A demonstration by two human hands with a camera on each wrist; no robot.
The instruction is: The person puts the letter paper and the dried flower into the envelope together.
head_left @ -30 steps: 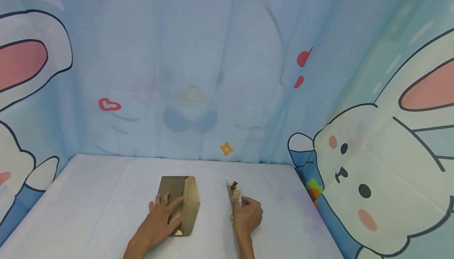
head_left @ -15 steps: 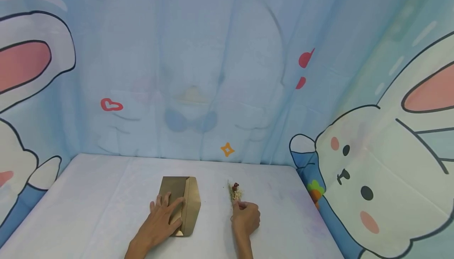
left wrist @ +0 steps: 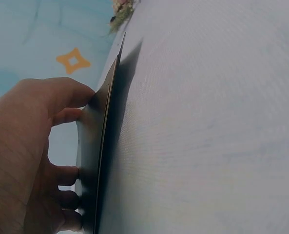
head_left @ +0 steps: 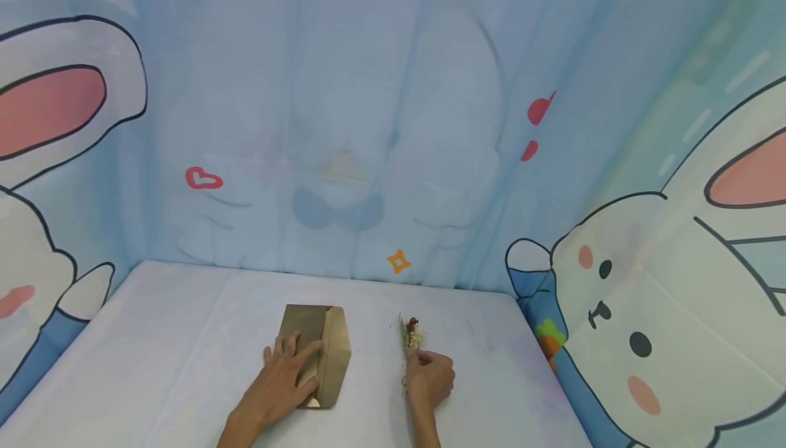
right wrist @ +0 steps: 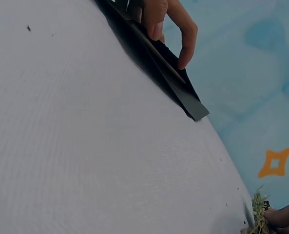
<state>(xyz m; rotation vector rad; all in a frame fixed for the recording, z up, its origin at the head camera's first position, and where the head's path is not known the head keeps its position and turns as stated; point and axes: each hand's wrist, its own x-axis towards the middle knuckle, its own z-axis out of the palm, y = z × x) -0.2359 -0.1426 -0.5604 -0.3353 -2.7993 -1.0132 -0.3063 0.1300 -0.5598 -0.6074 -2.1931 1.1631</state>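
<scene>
A gold envelope lies on the white tabletop with its flap unfolded to the right. My left hand rests on it with spread fingers, pressing the near-left part of its face. In the left wrist view the envelope appears edge-on under the fingertips, its flap edge raised a little off the cloth. To the right, my right hand pinches a small bunch of dried flowers with dark red and cream heads between thumb and forefinger. The fingers cover part of its stems. Only the tip of this bunch shows in the right wrist view.
A white cloth covers the table. Behind it hangs a blue curtain printed with rabbits, meeting the table's back edge. Tiny dark specks lie on the cloth in the right wrist view.
The right thumb and forefinger have come together lower on the dried flowers, baring more of their heads. The left hand stays on the envelope. The head view has shifted slightly.
</scene>
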